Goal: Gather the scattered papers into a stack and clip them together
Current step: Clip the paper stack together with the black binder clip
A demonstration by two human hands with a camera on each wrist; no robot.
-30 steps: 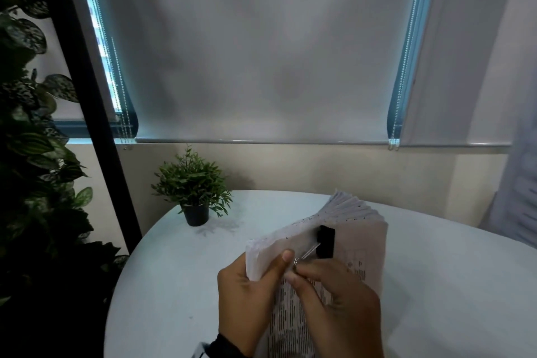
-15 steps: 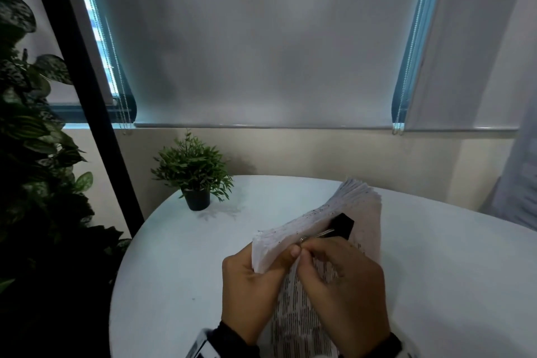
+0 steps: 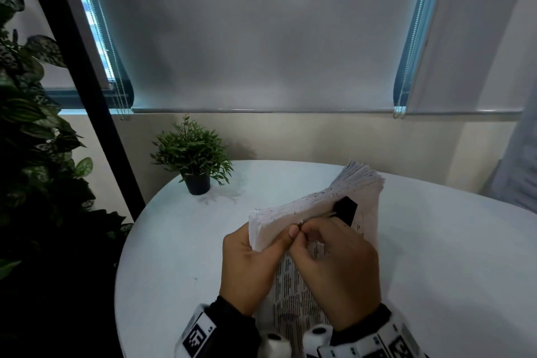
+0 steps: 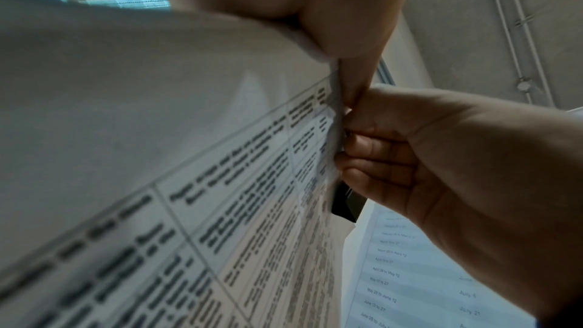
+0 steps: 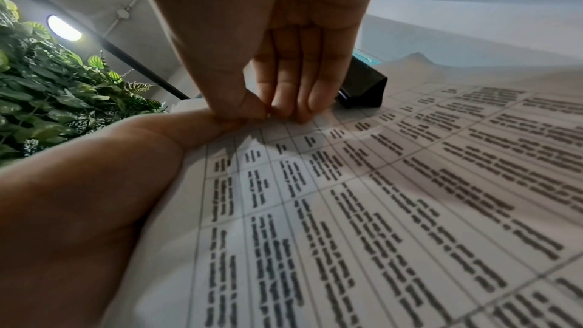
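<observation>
A thick stack of printed papers (image 3: 293, 285) stands tilted above the white table (image 3: 450, 256), its top edge fanned. My left hand (image 3: 252, 259) grips the stack's upper left corner, thumb on the front sheet. A black binder clip (image 3: 345, 209) sits on the top edge of the stack. My right hand (image 3: 334, 261) pinches the clip's wire handle (image 3: 316, 216) between thumb and fingers. In the left wrist view the clip (image 4: 347, 203) shows behind the paper edge under my right hand (image 4: 441, 183). In the right wrist view the clip (image 5: 362, 86) sits beyond my fingertips (image 5: 284, 111).
A small potted plant (image 3: 193, 160) stands at the table's far left. Large leafy plants (image 3: 32, 154) and a black post (image 3: 87, 67) are at the left. Closed blinds cover the window behind. More printed sheets (image 4: 410, 271) lie under the stack.
The stack and clip have tilted further to the right, and the wire handle has folded down toward the paper while my right hand keeps pinching it.
</observation>
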